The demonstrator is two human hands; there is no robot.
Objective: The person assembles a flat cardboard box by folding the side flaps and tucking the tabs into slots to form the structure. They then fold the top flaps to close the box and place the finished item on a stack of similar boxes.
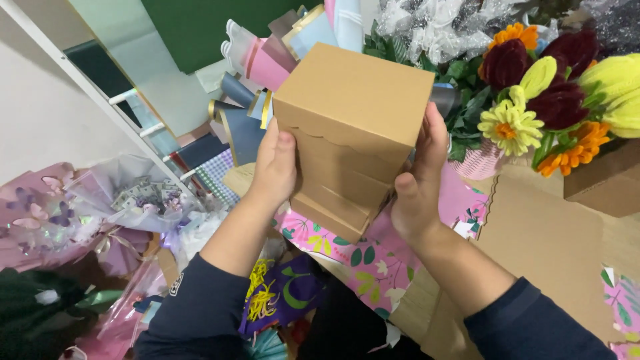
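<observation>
Brown cardboard box point(350, 127), held upright between left hand point(275, 167) and right hand point(419, 180), both clamped on opposite sides; flower arrangement point(547, 100) just beside.

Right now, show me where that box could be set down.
Bare patch: the flat brown cardboard sheet between the pink floral paper and the flower arrangement. Crowded: wrapped bouquets at left, paper rolls behind the tall brown cardboard box.

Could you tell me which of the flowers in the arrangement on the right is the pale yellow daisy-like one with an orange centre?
It is the flat, many-petalled bloom at the arrangement's lower left, nearest the right hand; the other flowers are dark red, orange or closed yellow buds.
</observation>
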